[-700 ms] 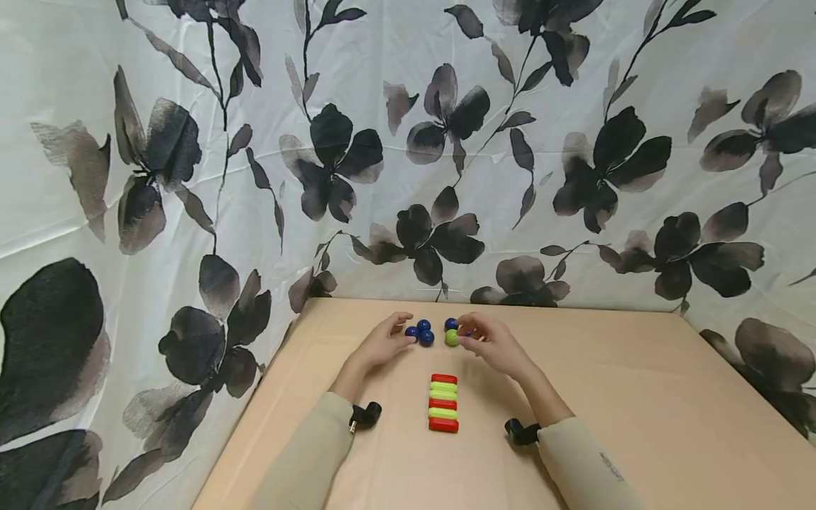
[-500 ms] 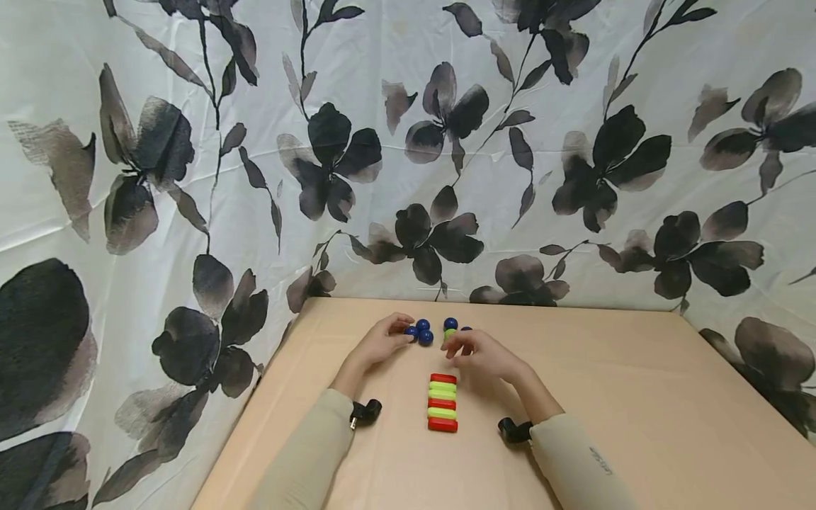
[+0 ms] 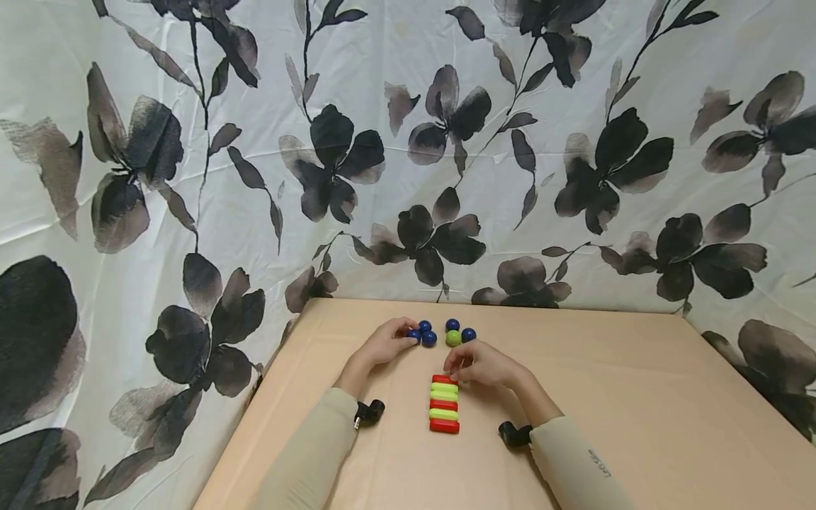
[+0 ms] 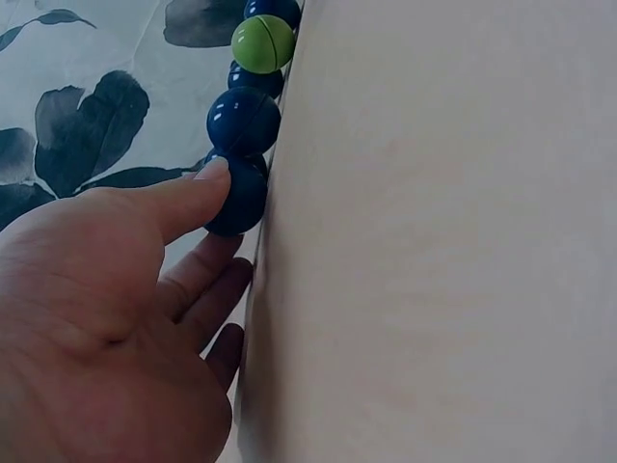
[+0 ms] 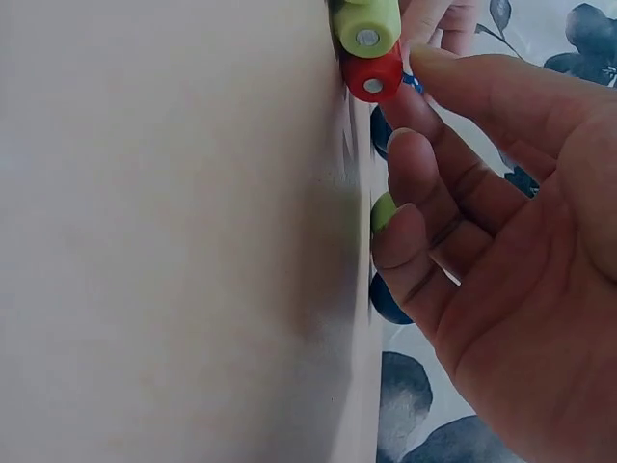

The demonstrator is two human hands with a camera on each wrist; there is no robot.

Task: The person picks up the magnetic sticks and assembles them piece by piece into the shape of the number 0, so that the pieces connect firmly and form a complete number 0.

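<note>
Six rods [image 3: 444, 406], red and lime with silvery visible ends, line the table [image 3: 593, 397]; the right hand's grip [image 3: 487, 363], fingers curled, meets the far one, whether pinching I cannot tell. The left hand's grip [image 4: 125, 299] pinches a glossy blue ball [image 4: 243, 201].

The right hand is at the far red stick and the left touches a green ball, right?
Not quite: the left wrist view shows the left hand touching a blue ball, not green. The right hand is at the far red stick.
</note>
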